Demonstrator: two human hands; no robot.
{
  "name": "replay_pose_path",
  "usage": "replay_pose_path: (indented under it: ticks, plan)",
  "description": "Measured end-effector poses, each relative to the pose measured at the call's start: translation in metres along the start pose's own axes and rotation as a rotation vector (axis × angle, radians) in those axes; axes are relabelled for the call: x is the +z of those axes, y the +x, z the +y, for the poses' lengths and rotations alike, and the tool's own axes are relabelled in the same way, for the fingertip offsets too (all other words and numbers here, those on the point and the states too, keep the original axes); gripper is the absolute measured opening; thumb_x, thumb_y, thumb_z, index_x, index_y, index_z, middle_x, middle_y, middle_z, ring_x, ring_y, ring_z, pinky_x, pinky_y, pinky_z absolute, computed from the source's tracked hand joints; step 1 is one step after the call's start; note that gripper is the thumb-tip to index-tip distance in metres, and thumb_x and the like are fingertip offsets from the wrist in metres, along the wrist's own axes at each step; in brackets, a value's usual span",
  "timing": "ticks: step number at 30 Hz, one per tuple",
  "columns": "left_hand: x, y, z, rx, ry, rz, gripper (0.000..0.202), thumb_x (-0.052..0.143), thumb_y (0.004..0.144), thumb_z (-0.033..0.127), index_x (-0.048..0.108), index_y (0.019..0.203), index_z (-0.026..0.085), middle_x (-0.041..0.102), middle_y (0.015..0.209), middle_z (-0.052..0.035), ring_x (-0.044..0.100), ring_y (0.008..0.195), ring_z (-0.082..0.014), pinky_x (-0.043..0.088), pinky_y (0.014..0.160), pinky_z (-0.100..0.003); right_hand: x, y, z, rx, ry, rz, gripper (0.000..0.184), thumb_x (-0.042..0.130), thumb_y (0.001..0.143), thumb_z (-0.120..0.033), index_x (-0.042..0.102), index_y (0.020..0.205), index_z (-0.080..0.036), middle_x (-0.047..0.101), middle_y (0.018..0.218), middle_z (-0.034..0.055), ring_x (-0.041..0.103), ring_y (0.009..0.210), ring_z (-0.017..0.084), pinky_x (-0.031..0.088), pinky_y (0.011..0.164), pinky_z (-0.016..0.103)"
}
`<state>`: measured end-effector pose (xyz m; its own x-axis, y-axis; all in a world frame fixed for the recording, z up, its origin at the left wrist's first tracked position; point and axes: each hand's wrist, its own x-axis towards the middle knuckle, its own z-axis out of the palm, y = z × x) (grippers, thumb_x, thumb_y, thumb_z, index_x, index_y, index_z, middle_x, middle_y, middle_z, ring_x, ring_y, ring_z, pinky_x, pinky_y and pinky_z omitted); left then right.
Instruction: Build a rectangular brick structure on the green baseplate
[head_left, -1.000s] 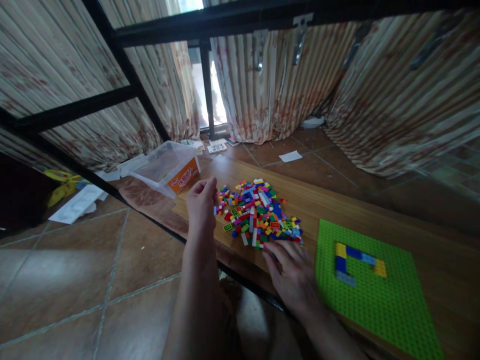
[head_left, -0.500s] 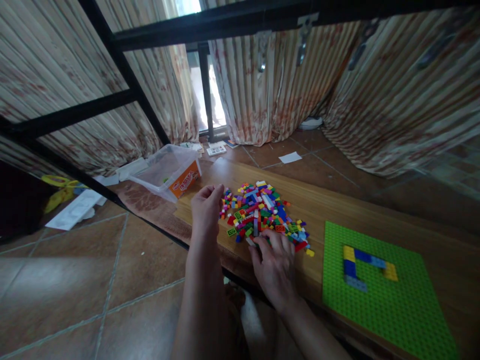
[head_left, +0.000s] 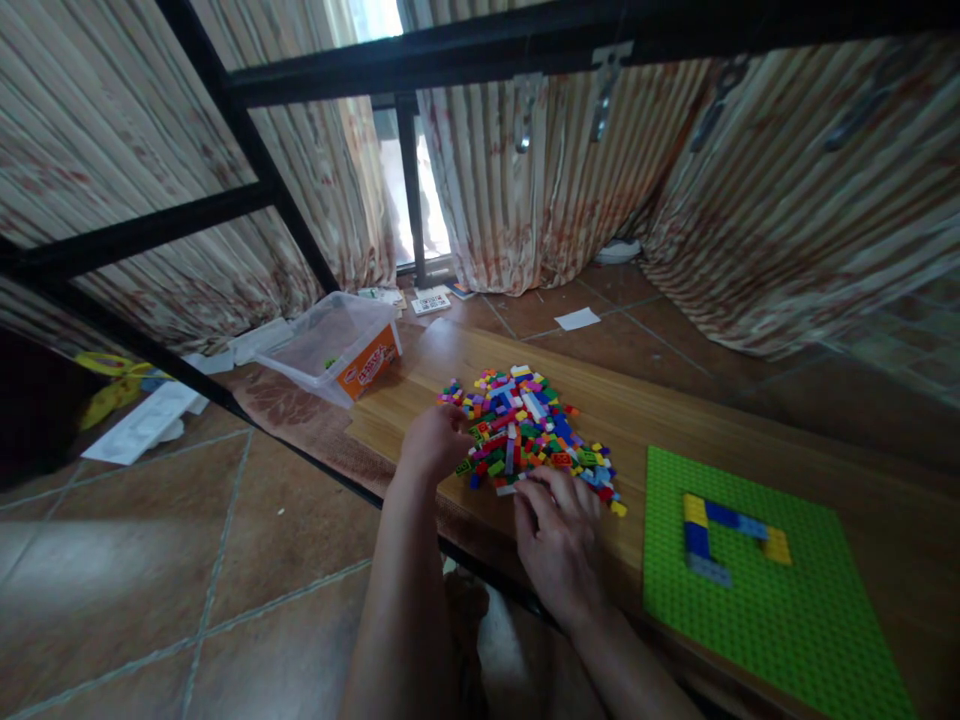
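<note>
- Nearest to me, the right hand [head_left: 561, 545] reaches over the table [head_left: 626, 410] with fingers bent and slightly parted, their tips beside a pale brick [head_left: 505, 490]; I cannot tell whether they pinch anything.
- To its right, a green baseplate [head_left: 750, 640] lies flat on the wood, carrying an open-sided outline [head_left: 697, 540] of yellow, blue and grey-blue bricks.
- A little farther out, the left hand [head_left: 433, 445] bends over the left side of the heap, fingers curled; its own back hides the tips from my camera, so I cannot say what, if anything, they grip.
- Between and beyond the hands, the loose brick pile [head_left: 536, 410] spreads across the middle of the table, red, blue, green, yellow, white and pink pieces mixed.
- Past the left hand, I see a clear plastic box [head_left: 307, 385] with an orange label [head_left: 369, 371] at the table's far left end.
- Beyond, a white sheet [head_left: 577, 319] lies on the tiled floor [head_left: 510, 312], before striped curtains [head_left: 487, 200] and a black metal frame [head_left: 322, 83].
</note>
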<state>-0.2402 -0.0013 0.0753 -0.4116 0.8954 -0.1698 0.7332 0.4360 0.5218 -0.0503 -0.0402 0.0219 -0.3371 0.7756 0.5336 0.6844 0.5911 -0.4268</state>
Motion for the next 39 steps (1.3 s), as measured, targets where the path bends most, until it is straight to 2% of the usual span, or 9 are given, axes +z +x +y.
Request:
replay_pose_path:
  ticks: [4,8,12,19,25,27,32,35,39]
  plan:
    - [0.004,0.0,0.008,-0.015,0.072,-0.06,0.032,0.068,0.065,0.021,0.072,0.096,0.019,0.07,0.087,-0.0072,0.062,0.078,-0.0209,0.041,0.064,-0.028,-0.002,0.0,0.001,-0.013,0.038,0.028,0.013,0.056,0.088,-0.013,0.065,0.094,-0.02,0.063,0.101,0.0057,0.053,0.094,0.022,0.04,0.085,0.038]
    - [0.005,0.0,0.013,0.006,0.089,-0.054,0.023,0.064,0.067,0.019,0.072,0.088,0.018,0.069,0.082,-0.0074,0.06,0.075,-0.0208,0.039,0.064,-0.029,-0.005,0.001,0.004,-0.008,0.077,0.058,0.013,0.056,0.088,-0.013,0.065,0.093,-0.021,0.064,0.099,0.0052,0.054,0.092,0.021,0.041,0.084,0.038]
    - [0.003,-0.001,0.012,0.075,-0.062,-0.042,0.017,0.059,0.072,0.022,0.069,0.084,0.015,0.065,0.074,-0.0047,0.057,0.069,-0.0174,0.039,0.061,-0.027,-0.011,0.004,0.009,0.034,0.118,0.105,0.012,0.056,0.089,-0.016,0.065,0.095,-0.021,0.064,0.099,0.0057,0.055,0.094,0.02,0.042,0.087,0.038]
    - [0.0,-0.009,0.022,0.287,-0.547,-0.329,0.025,0.059,0.076,0.037,0.062,0.082,0.013,0.054,0.067,0.0021,0.046,0.059,-0.0102,0.037,0.054,-0.021,-0.024,0.014,0.027,0.269,0.39,0.087,0.02,0.053,0.091,-0.027,0.064,0.107,-0.023,0.064,0.106,0.0065,0.059,0.098,0.019,0.048,0.088,0.036]
    - [0.009,-0.022,0.043,0.191,-0.771,-0.598,0.032,0.056,0.079,0.046,0.056,0.071,0.015,0.053,0.058,0.0018,0.045,0.048,-0.0081,0.036,0.046,-0.02,-0.029,0.02,0.034,0.508,0.829,0.034,0.036,0.058,0.088,-0.038,0.059,0.122,-0.026,0.066,0.112,0.0054,0.063,0.091,0.018,0.052,0.08,0.033]
    - [0.014,-0.025,0.05,0.159,-0.776,-0.611,0.034,0.056,0.081,0.047,0.056,0.068,0.015,0.054,0.057,0.0013,0.047,0.048,-0.0085,0.038,0.045,-0.02,-0.03,0.022,0.032,0.56,0.959,0.046,0.035,0.06,0.085,-0.04,0.063,0.116,-0.025,0.069,0.106,0.0046,0.064,0.089,0.018,0.053,0.077,0.032]
    - [0.02,-0.029,0.06,0.144,-0.779,-0.629,0.038,0.055,0.083,0.054,0.059,0.074,0.017,0.057,0.06,0.0006,0.051,0.048,-0.0096,0.043,0.045,-0.021,-0.03,0.027,0.032,0.73,1.07,0.097,0.029,0.067,0.077,-0.045,0.071,0.093,-0.021,0.066,0.072,-0.0004,0.06,0.063,0.013,0.05,0.057,0.026]
    - [0.021,-0.029,0.062,0.203,-0.745,-0.668,0.042,0.054,0.083,0.058,0.06,0.079,0.016,0.062,0.067,-0.0017,0.057,0.053,-0.011,0.047,0.048,-0.022,-0.031,0.029,0.035,0.754,1.087,0.099,0.029,0.066,0.077,-0.045,0.071,0.091,-0.02,0.064,0.067,-0.0008,0.057,0.06,0.013,0.05,0.055,0.026]
    - [0.025,-0.028,0.065,0.238,-0.687,-0.681,0.033,0.06,0.082,0.048,0.061,0.08,0.015,0.065,0.07,-0.0021,0.061,0.055,-0.0106,0.048,0.05,-0.02,-0.029,0.027,0.037,0.747,1.084,0.081,0.029,0.066,0.077,-0.045,0.07,0.091,-0.019,0.065,0.068,-0.0003,0.059,0.059,0.013,0.051,0.055,0.026]
